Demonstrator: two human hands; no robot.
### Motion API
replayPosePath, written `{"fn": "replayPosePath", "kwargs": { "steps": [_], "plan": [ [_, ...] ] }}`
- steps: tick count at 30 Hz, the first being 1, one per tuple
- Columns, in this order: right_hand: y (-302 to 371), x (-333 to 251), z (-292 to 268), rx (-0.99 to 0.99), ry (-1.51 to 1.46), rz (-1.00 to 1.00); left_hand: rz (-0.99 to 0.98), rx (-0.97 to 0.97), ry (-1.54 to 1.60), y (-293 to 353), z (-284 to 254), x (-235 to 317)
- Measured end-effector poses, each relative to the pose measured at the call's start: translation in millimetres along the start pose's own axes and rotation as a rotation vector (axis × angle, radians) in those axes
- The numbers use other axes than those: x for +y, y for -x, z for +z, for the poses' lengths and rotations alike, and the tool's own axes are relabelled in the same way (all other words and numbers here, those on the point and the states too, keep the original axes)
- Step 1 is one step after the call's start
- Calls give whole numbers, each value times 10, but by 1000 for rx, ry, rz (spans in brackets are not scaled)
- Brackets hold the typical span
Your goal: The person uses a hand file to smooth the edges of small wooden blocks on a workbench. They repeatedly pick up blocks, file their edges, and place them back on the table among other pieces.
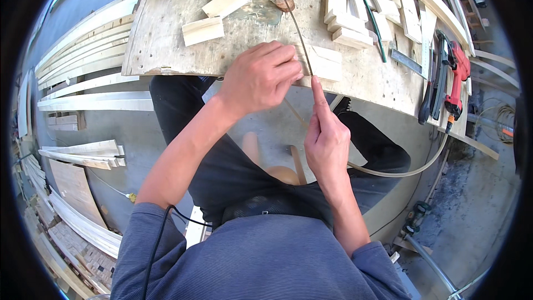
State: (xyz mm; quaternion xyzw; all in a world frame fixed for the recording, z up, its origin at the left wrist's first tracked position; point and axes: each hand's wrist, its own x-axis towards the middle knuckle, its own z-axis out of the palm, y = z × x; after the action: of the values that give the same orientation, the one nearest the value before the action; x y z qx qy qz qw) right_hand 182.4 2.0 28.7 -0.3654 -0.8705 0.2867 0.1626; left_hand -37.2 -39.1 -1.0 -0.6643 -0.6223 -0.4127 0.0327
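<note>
My right hand (327,136) is closed around the handle of a thin, long-bladed hand saw (301,38), its index finger stretched along the back. The blade appears nearly edge-on and points away across the bench. Beneath and beside it, a pale wood block (325,64) lies at the bench's near edge. My left hand (261,78) has curled fingers pressed on the block's left end, close beside the blade; its fingertips are partly hidden. Whether the teeth touch the wood cannot be made out. A brown round patch or disc (285,3) shows near the blade's far end.
The plywood bench (161,39) carries loose wood blocks (204,30), stacked offcuts (350,25), a green pencil (373,28) and a metal square (408,63). A red-and-black nail gun (456,75) with a hose (411,174) sits at the right edge. Long boards (89,50) lie left.
</note>
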Motion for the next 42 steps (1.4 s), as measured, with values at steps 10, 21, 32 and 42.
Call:
{"fn": "replayPosePath", "kwargs": {
  "steps": [10,21,32,42],
  "plan": [
    [50,-74,-1,-7,-26,68,13,-47,10,1,-13,-4],
    [734,161,-218,-17,45,17,-1,-32,50,-24,-15,3],
    [911,230,-208,-1,41,21,54,-14,41,-45,28,-36],
    [1133,291,-432,-21,19,47,-16,-69,23,-23,-5,8]
  ]
}}
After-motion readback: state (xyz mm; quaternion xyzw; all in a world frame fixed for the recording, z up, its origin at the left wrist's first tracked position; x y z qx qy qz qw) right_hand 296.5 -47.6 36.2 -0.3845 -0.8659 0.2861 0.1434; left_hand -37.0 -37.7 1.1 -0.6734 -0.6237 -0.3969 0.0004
